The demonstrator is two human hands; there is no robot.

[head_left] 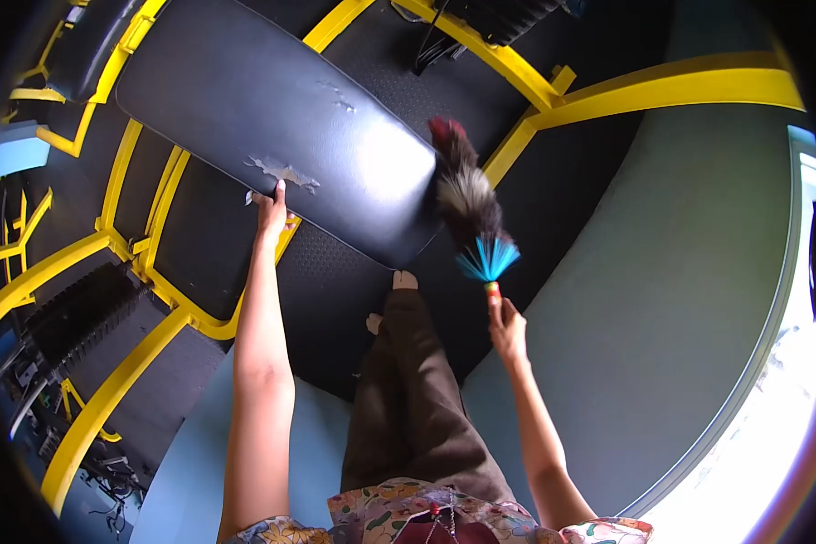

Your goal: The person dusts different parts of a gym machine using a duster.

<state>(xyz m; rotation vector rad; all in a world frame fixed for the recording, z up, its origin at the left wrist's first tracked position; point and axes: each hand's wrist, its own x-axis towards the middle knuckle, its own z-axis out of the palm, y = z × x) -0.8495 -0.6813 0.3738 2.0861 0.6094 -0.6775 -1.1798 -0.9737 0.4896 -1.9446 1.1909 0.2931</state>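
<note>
My right hand (pixel 508 330) is closed around the red handle of a feather duster (pixel 467 195). Its dark, grey and red feathers fan upward from a bright blue collar, blurred a little, beside the end of a black padded bench (pixel 236 86). At the bench's near long edge, my left hand (pixel 272 215) grips the pad, thumb on top and fingers curled around the side. Right by that thumb the black cover is torn, showing a ragged pale patch (pixel 284 174). A smaller scuff marks the pad farther up.
Yellow metal frames (pixel 508 68) of gym equipment surround the bench. Black ribbed weight stacks (pixel 77 308) stand at the left. A grey-green wall (pixel 662 272) curves along the right, beside a bright window (pixel 771 435). My bare feet (pixel 405 280) are on black textured flooring near the bench end.
</note>
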